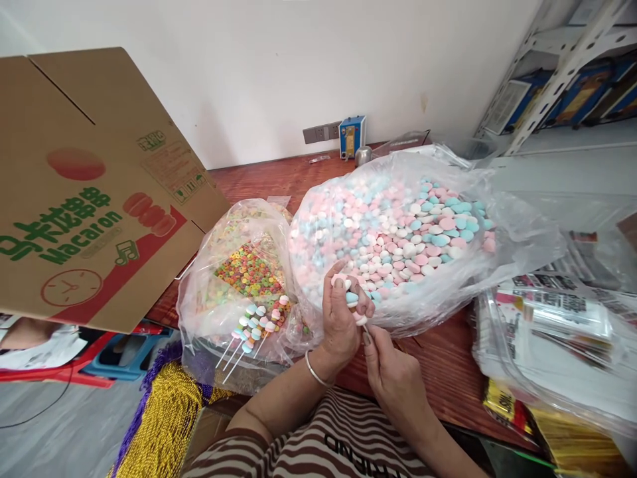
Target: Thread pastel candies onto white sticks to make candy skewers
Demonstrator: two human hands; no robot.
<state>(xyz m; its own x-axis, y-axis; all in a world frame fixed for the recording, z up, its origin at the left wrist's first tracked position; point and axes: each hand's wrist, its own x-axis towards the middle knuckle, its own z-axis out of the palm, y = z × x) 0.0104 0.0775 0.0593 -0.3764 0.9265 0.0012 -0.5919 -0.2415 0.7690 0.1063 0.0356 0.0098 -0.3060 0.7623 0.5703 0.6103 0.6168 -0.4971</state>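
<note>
My left hand [339,325] is curled around several pastel marshmallow candies [352,298] in pink, white and blue, lined up in the fingers. Just below, my right hand [393,365] pinches a thin stick [366,327] at the lower end of that row; most of the stick is hidden by the fingers. Beyond both hands lies a large clear plastic bag [517,232] full of loose pink, white and blue marshmallows [423,232]. To the left, finished-looking candy skewers [253,326] with white sticks rest on a bag of colourful cereal rings [251,269].
A big cardboard box [99,219] printed "Macaron" stands at left. Plastic trays with printed packets [567,318] sit at right. Against the wall are a blue device [352,136] and a socket strip [321,133]. Gold fringe [166,418] hangs at lower left; metal shelving [552,73] rises at right.
</note>
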